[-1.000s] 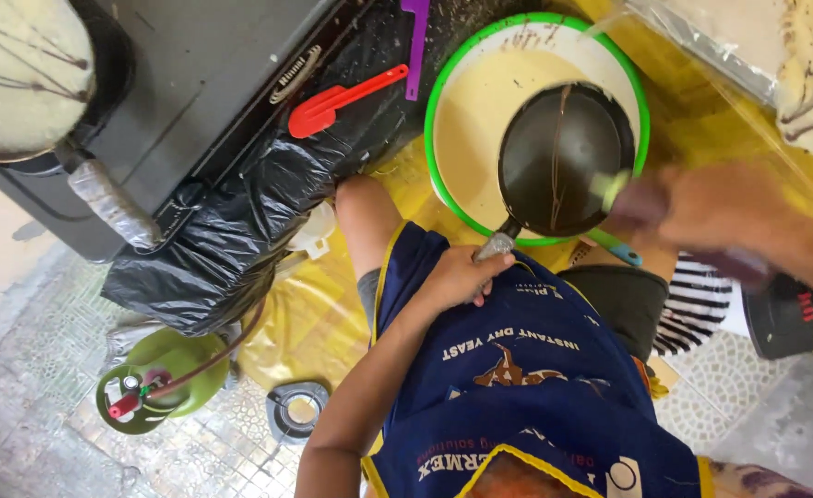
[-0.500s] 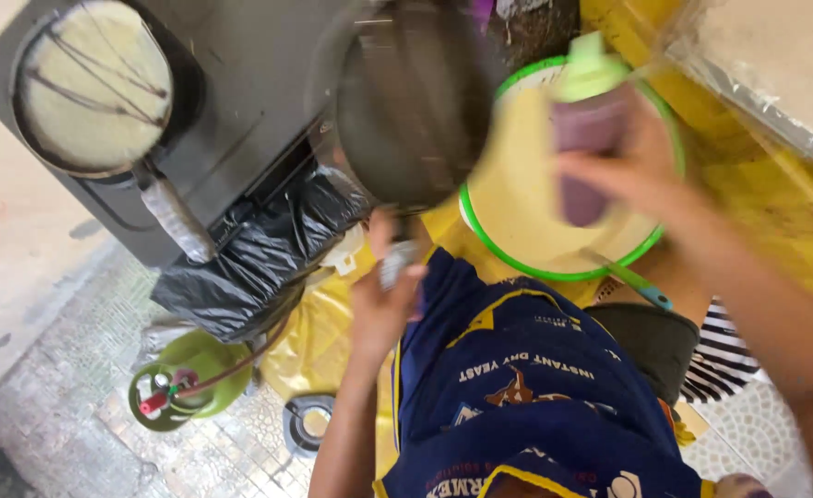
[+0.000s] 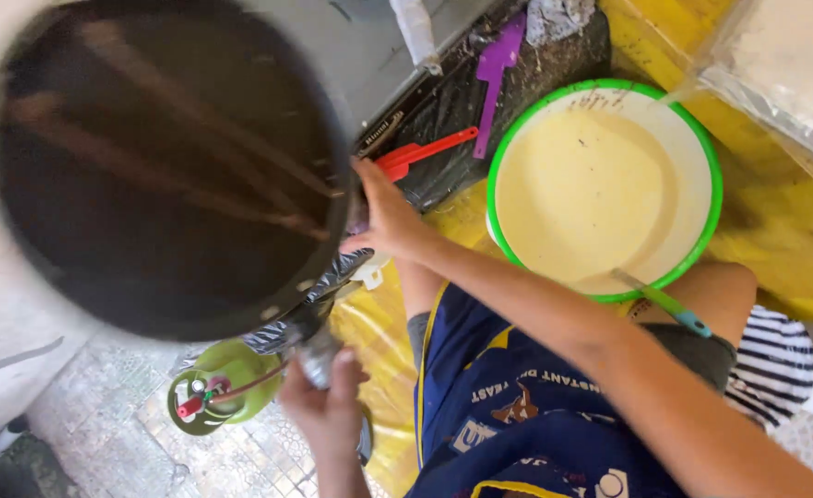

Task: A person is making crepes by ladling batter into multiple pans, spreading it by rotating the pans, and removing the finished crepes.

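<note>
Head view: big dark round pan (image 3: 162, 166) hoisted up close, filling the frame from 9 to 12 o'clock, left hand (image 3: 328, 406) down at 6 o'clock wrapped tight round its handle, right hand (image 3: 390, 217) spread open, fingertips touching the rim at 3 o'clock. Looks rigid and probably hefty out on that long lever, possibly greasy, so best gripped at the handle with the rim steadied. Green-rimmed bowl of pale batter (image 3: 692, 138) sitting well apart at 2 o'clock.

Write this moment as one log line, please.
left hand: holds pan handle, pan raised | right hand: at pan rim | bowl: batter inside, green rim | red spatula: lies beside bowl
</note>
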